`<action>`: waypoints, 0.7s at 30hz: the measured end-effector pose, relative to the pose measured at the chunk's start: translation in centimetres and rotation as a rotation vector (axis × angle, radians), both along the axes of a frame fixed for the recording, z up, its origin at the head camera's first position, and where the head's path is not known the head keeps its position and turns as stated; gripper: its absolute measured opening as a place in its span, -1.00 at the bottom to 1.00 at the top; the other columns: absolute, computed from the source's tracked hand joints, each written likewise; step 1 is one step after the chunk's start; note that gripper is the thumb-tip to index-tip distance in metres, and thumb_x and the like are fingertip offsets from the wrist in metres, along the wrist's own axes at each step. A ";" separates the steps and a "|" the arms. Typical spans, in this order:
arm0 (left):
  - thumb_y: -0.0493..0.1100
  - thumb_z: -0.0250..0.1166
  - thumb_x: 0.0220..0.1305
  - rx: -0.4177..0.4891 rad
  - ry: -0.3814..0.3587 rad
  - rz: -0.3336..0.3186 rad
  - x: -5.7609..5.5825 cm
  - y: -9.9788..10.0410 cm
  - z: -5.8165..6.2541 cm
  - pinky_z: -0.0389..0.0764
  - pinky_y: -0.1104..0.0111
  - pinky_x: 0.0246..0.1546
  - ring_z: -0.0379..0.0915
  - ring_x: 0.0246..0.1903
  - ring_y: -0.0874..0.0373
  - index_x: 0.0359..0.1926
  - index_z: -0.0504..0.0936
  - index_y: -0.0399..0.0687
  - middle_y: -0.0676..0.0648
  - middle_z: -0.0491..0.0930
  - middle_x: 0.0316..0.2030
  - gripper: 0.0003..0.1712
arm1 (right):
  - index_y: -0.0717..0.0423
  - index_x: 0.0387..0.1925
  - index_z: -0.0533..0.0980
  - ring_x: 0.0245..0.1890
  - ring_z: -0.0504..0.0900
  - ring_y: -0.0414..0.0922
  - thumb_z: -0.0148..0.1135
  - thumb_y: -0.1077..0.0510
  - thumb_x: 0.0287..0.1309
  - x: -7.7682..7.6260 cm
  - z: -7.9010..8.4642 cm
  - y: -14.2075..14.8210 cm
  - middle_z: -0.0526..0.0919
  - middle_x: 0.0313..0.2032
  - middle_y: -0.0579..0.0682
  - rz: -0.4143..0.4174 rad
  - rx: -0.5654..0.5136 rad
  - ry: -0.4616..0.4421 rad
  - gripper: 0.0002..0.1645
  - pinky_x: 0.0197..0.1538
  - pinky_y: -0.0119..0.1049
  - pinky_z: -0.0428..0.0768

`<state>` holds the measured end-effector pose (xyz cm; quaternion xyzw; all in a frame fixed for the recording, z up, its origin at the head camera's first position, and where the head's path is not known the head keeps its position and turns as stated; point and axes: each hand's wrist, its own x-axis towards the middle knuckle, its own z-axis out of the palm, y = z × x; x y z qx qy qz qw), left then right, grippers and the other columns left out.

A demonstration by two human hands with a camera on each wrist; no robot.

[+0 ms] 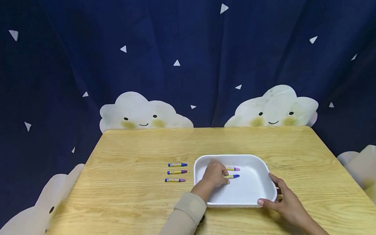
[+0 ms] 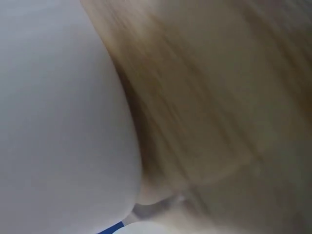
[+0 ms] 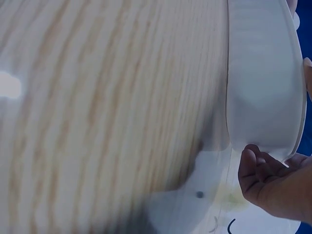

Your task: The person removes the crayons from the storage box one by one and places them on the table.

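- The left hand [image 1: 214, 175] reaches down inside the white tray [image 1: 252, 184], its thumb and fingertips at the left ends of two crayons.
- The blue-tipped crayon [image 1: 234, 176] lies between the thumb, on its near side, and a finger, on its far side, its tip pointing right; I cannot tell whether they pinch it or are only beside it.
- The pink-tipped crayon [image 1: 233, 169] lies just beyond it in the tray, roughly parallel, its left end hidden behind the fingers.
- The right hand [image 1: 287, 200] grips the tray's right end, thumb on the near rim and fingers against the outside of the right wall.
- The tray stands on the wooden table [image 1: 122, 204], with those two crayons visible on its floor.
- To the tray's left, on the table, lie three more crayons, apart and nearly parallel, tips to the right: a dark blue crayon [image 1: 177, 165] farthest, a purple crayon [image 1: 177, 172] in the middle, a mauve crayon [image 1: 175, 180] nearest.
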<state>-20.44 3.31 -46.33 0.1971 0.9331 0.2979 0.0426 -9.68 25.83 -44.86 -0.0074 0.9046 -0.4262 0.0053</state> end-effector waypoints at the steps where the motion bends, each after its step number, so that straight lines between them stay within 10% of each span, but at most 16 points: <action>1: -0.16 0.57 -0.27 -0.004 0.003 0.001 0.0 0.0 0.0 0.32 0.53 -0.23 0.26 -0.38 0.28 -0.57 0.70 0.02 0.17 0.42 -0.51 -0.82 | 0.34 0.34 0.01 -0.12 0.49 0.11 0.52 0.00 -0.19 0.0 0.0 0.0 0.31 0.12 0.31 0.000 0.001 -0.001 0.20 -0.32 -0.39 0.51; 21: -0.18 0.46 -0.14 0.251 0.034 -0.074 0.0 -0.8 1.2 0.32 0.58 -0.44 0.24 -0.51 0.40 -0.50 0.70 -0.01 0.16 0.41 -0.56 -0.90 | 0.33 0.34 0.03 -0.12 0.49 0.10 0.52 0.00 -0.20 0.0 0.0 0.0 0.32 0.11 0.30 -0.003 0.009 0.013 0.19 -0.33 -0.39 0.52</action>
